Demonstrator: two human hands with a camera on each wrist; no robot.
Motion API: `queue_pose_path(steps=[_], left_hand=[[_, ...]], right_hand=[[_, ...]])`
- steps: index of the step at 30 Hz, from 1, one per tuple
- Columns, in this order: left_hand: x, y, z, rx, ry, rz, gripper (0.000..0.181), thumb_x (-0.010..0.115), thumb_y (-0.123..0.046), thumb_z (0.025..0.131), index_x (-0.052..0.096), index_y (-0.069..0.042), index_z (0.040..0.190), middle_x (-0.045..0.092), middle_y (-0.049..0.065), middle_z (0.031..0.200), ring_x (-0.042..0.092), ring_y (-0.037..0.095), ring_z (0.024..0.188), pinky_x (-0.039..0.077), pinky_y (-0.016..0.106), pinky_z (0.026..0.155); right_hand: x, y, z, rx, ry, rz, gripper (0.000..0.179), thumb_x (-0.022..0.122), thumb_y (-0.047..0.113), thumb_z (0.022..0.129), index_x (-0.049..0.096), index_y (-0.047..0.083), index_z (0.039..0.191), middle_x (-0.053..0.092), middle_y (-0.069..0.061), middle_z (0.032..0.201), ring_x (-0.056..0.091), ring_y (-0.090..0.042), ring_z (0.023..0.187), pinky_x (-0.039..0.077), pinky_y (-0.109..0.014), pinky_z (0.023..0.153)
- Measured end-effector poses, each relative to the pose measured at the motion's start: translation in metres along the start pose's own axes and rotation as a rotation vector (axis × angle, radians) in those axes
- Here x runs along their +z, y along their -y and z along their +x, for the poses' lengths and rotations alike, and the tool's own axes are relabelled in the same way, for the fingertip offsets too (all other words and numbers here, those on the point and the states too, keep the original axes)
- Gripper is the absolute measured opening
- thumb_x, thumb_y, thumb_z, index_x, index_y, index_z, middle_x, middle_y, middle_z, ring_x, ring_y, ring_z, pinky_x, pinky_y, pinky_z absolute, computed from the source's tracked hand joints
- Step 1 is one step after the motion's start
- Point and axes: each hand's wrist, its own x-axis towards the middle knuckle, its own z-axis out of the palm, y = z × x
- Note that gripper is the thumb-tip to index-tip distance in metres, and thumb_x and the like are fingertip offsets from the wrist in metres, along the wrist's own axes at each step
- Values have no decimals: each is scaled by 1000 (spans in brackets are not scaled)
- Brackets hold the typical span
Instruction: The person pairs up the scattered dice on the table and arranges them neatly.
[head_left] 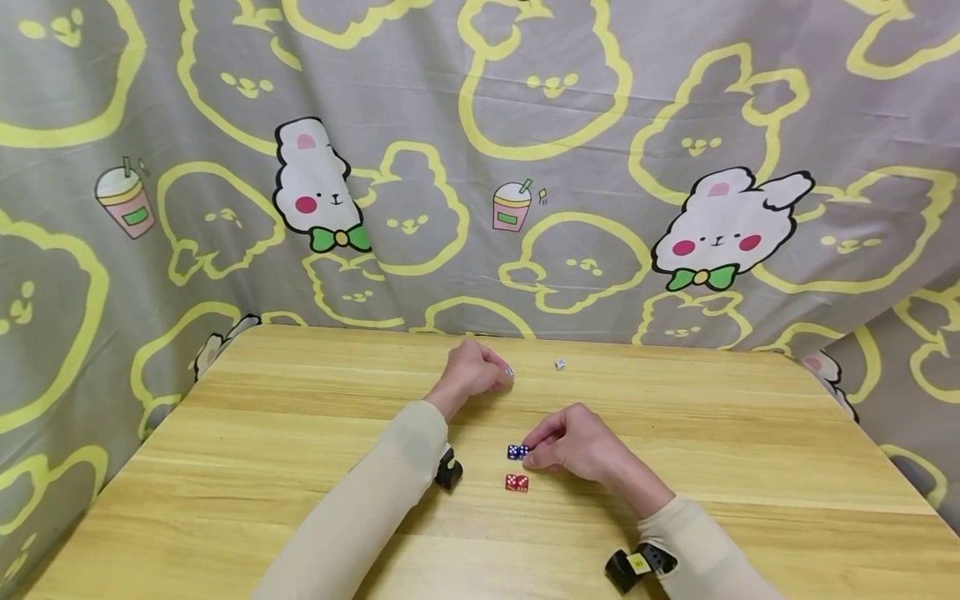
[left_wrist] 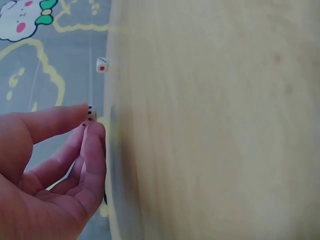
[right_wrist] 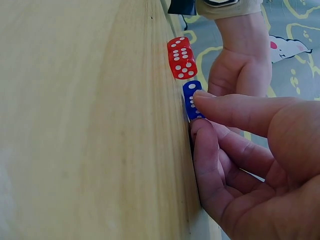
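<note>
My left hand (head_left: 472,371) reaches toward the back of the table and pinches a small white die (left_wrist: 92,114) between thumb and fingers. To its right, apart from it, a second white die (head_left: 560,364) sits on the tabletop. Nearer to me, my right hand (head_left: 579,443) pinches the right one of two blue dice (head_left: 513,452), which stand side by side on the table. Just in front of the blue pair, two red dice (head_left: 517,482) stand side by side, untouched. In the right wrist view the fingers partly cover the blue die.
The wooden table (head_left: 262,400) reaches back to a grey curtain (head_left: 420,108) with yellow outlines and cartoon figures. Dark wrist cameras (head_left: 626,570) are strapped at both of my sleeves.
</note>
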Motion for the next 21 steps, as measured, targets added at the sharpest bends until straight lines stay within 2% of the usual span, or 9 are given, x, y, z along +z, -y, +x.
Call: queue_pose_path(steps=[17, 21], left_hand=[[-4, 0, -23, 28, 135, 25, 9, 90, -11, 84, 82, -10, 89, 76, 3, 78, 65, 13, 66, 49, 22, 62], [-5, 2, -28, 47, 177, 60, 8, 90, -10, 84, 82, -10, 87, 77, 2, 76, 63, 13, 65, 49, 22, 61]], right_hand=[[0, -1, -1, -15, 6, 2, 17, 91, 10, 82, 82, 5, 96, 79, -2, 83, 66, -12, 71, 55, -28, 65], [0, 0, -1, -6, 4, 1, 18, 91, 11, 82, 82, 6, 96, 79, -2, 84, 66, -13, 72, 55, -28, 65]])
